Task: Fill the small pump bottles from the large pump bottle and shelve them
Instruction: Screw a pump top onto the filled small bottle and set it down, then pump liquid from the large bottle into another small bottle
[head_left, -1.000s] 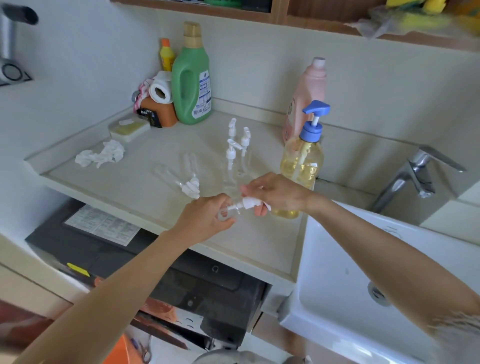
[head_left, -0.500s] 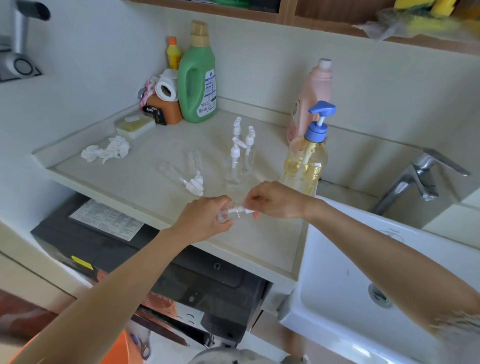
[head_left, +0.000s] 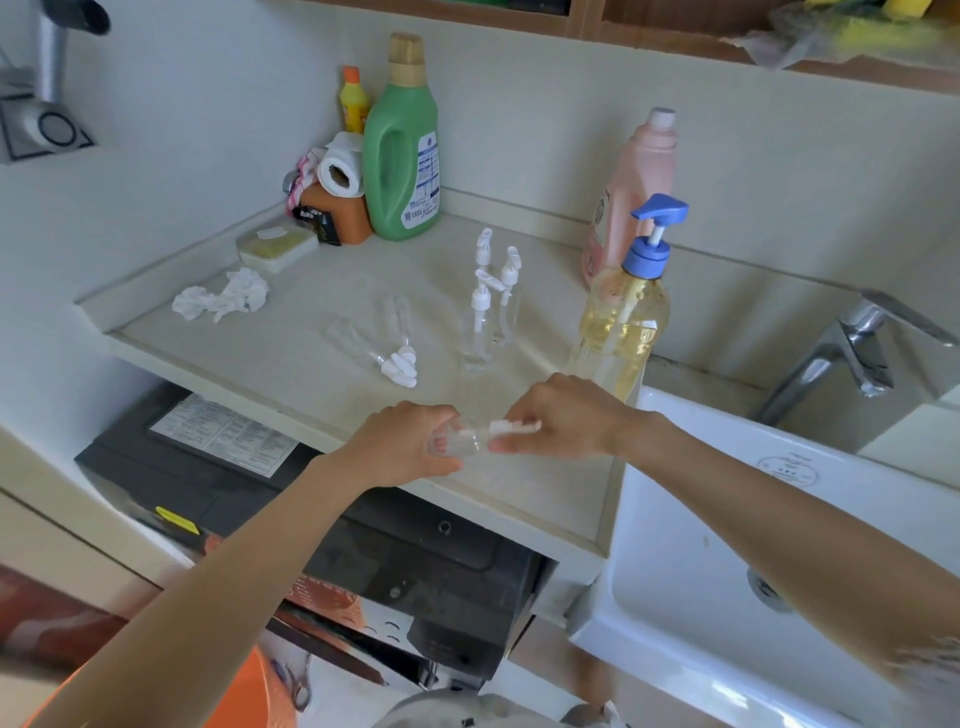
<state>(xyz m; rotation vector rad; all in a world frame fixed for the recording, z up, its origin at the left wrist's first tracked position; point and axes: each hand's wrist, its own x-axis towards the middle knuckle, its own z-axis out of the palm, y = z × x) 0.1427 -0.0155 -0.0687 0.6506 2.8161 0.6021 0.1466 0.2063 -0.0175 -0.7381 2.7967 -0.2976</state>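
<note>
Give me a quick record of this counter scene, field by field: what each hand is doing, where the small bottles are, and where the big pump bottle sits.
left hand: grips the clear body of a small pump bottle
right hand: pinches that bottle's white pump head
standing small bottles: three, upright, mid-counter
lying small bottles: two, on their sides, left of the standing ones
large pump bottle: upright by the sink, blue pump, yellow liquid
counter: also holds a crumpled tissue
</note>
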